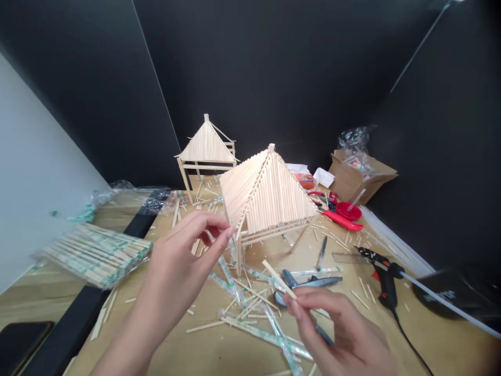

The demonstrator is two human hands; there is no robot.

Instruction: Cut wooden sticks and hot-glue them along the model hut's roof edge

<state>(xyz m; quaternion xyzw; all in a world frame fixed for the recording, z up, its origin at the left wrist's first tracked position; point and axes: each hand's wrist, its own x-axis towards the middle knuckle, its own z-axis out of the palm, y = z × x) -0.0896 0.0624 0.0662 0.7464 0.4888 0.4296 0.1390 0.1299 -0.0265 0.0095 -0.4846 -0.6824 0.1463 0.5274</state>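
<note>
In front of me stands a model hut (pixel 282 201) of thin wooden sticks, with a peaked roof on legs. My left hand (pixel 191 245) reaches to the roof's near left corner, thumb and forefinger pinched together there. Whatever lies between those fingertips is too small to make out. Lower right, my right hand (pixel 332 324) grips a short wooden stick (pixel 278 278) between thumb and fingers, its free end pointing up and left towards the hut. A narrow gap shows in the roof sticks beside the left fingertips. Behind, a second hut (pixel 207 143) has some roof framing bare.
Loose sticks and torn wrappers (pixel 279 334) litter the wooden table. Scissors (pixel 313 282) lie behind my right hand; a glue gun (pixel 383 277) lies farther right. Wrapped chopsticks (pixel 97 253) and a phone (pixel 23 339) are left. A cardboard box (pixel 360 175) stands back right.
</note>
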